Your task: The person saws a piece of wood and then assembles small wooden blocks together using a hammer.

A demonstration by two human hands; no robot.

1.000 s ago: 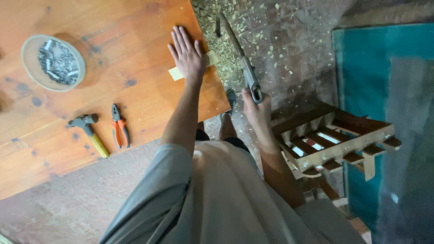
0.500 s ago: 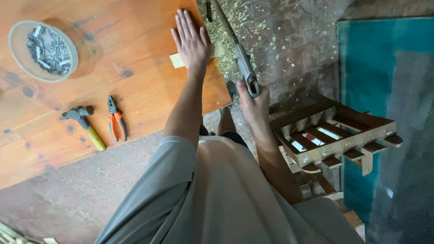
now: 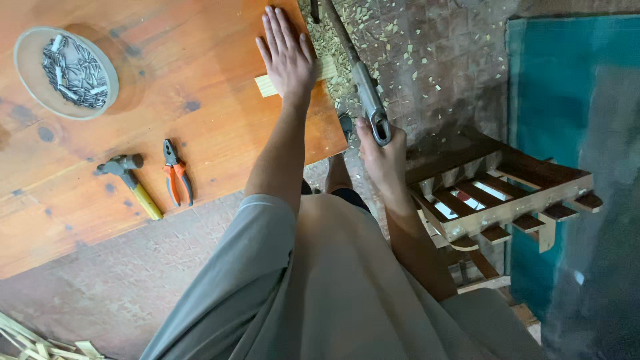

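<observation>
Head view: left hand (image 3: pixel 288 57) flat, fingers spread, pressing one wood strip (image 3: pixel 267 85) at bench (image 3: pixel 220 133) edge; right hand (image 3: pixel 381 150) closed round one saw (image 3: pixel 360 73); one hammer (image 3: pixel 128 180), one pliers (image 3: pixel 177 177), one nail dish (image 3: pixel 65 72).

Wooden tabletop (image 3: pixel 200 127), orange-brown boards with dark knots and stains, filling the far left of the scene. On it: a round shallow dish (image 3: pixel 30 83) of metal nails at far left; a hammer (image 3: pixel 129 183) with yellow handle near the table's near edge; red-handled pliers (image 3: pixel 177 179) just right of the hammer, not touching; a pale wood strip (image 3: pixel 268 85) at the right edge (partly covered by a flat palm). Floor (image 3: pixel 433 67): small brownish tiles strewn with wood chips and sawdust; a slatted wooden crate (image 3: pixel 507 193) to the right; thin pale sticks (image 3: pixel 40 343) at near left.
</observation>
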